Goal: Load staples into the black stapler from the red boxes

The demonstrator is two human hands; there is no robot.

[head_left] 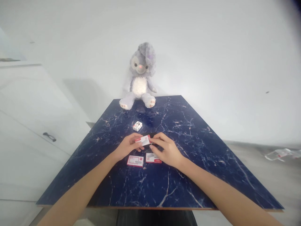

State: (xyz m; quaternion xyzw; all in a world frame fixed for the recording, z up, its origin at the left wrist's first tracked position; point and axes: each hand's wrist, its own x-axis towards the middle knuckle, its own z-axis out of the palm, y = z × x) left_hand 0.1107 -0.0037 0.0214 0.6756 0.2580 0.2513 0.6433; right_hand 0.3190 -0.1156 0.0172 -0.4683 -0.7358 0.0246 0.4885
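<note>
Between my two hands, above the table, is a small red and white staple box (145,141) with a grey staple strip pictured on it. My left hand (128,146) grips its left end between thumb and fingers. The fingertips of my right hand (168,149) pinch at its right end. Just below lie two similar boxes: a left staple box (135,161) and a right staple box (153,158), the latter partly covered by my right hand. A black object (152,135) shows behind the held box, mostly hidden, its kind unclear.
A small white box (137,126) with a dark picture stands beyond my hands on the blue marbled table (188,175). At the far edge a grey plush rabbit (140,75) sits against the wall. A white cabinet (30,135) stands left; clear plastic (279,154) lies on the floor right.
</note>
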